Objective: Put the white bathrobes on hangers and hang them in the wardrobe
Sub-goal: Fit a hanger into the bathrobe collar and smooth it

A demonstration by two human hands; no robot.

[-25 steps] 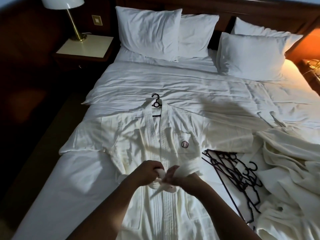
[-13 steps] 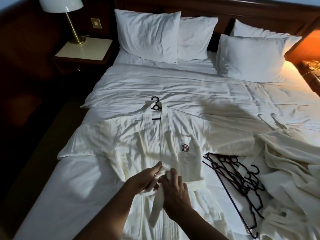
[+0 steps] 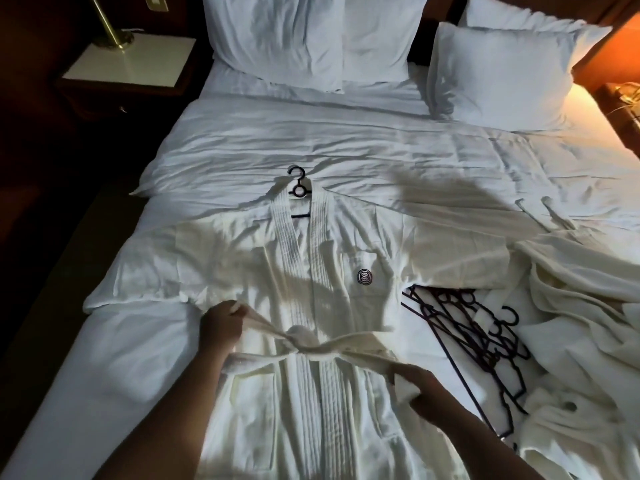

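Observation:
A white bathrobe [image 3: 363,258] with a round dark crest lies flat on the bed, front up. A black hanger [image 3: 298,188] sits inside its collar, hook pointing to the pillows. The robe's belt [image 3: 325,344] is knotted at the waist. My left hand [image 3: 220,325] grips the left belt end, and my right hand [image 3: 420,389] grips the right end; the belt runs taut between them. A pile of black hangers [image 3: 485,337] lies right of the robe. More white bathrobes [image 3: 581,323] are heaped at the right edge.
The bed [image 3: 346,140] has several white pillows [image 3: 277,32] at its head. A nightstand [image 3: 128,60] with a brass lamp stands at the left. Another lit bedside stand [image 3: 623,98] is at the far right. Dark floor runs along the bed's left side.
My hands were together at the robe's waist working the belt; now they have drawn apart, left and right, pulling the belt ends and tightening the knot. The view has moved closer.

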